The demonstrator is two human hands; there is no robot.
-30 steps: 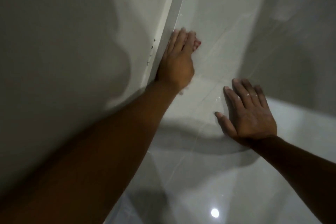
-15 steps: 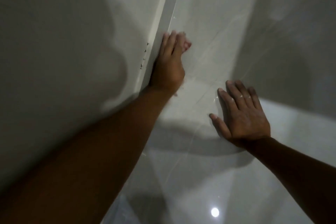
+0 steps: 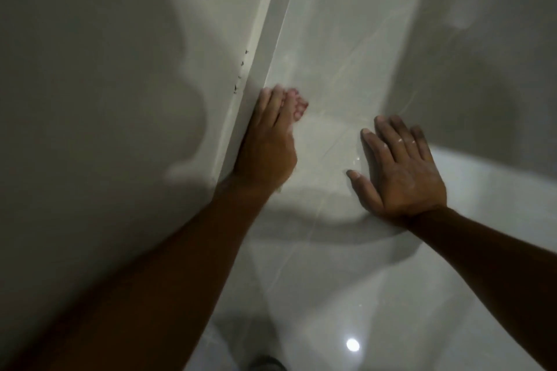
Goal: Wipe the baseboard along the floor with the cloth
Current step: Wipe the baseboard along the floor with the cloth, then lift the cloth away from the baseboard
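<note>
Pressing a pink cloth (image 3: 298, 107) flat-fingered against the baseboard (image 3: 265, 48), left hand (image 3: 266, 147); right hand (image 3: 401, 172) splayed, holding nothing.

Floor (image 3: 346, 295): glossy, polished tile with faint pale veining, smooth enough to mirror a round ceiling light and carry soft shadows; thin grout lines cross it. Baseboard (image 3: 271, 36): smooth, light grey strip with a slight sheen, meeting the floor along its lower edge. Wall (image 3: 105, 69), above the baseboard: matt, painted, even in tone, with a few small dark chips along its join with the baseboard. Cloth (image 3: 298, 108): soft pinkish fabric, blurred, its weave not discernible, beside the baseboard on the floor.
</note>
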